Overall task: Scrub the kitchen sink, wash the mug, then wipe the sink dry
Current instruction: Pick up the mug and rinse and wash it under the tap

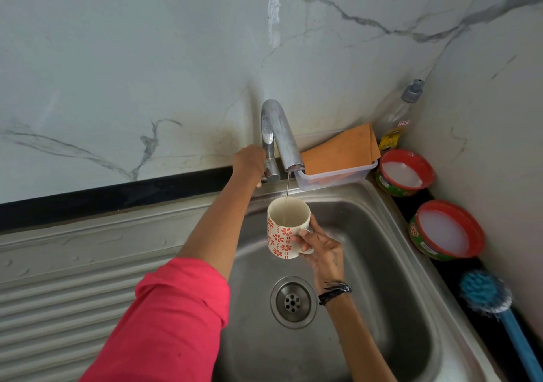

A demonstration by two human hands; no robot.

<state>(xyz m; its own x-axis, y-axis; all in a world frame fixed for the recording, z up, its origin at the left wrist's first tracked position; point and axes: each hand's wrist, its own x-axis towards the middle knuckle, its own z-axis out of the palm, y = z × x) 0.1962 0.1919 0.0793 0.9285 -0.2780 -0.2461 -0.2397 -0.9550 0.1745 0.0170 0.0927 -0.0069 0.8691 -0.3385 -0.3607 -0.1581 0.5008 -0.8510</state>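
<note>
mug (286,229) held upright over the sink (382,234) basin, just under the tap (279,137) spout; thin water stream runs into it. right hand (320,249) grips the mug by its handle side, fingers curled round it. left hand (249,161) is curled on the tap's base lever, red sleeve (176,317) pushed up. mug is white with red flower print. back right corner of the counter: clear tray (338,176) with orange cloth (343,149), bottle (402,111) with unreadable label. right edge: two red-rimmed tubs (405,173), lettering too small to read, and blue brush (487,293).
</note>
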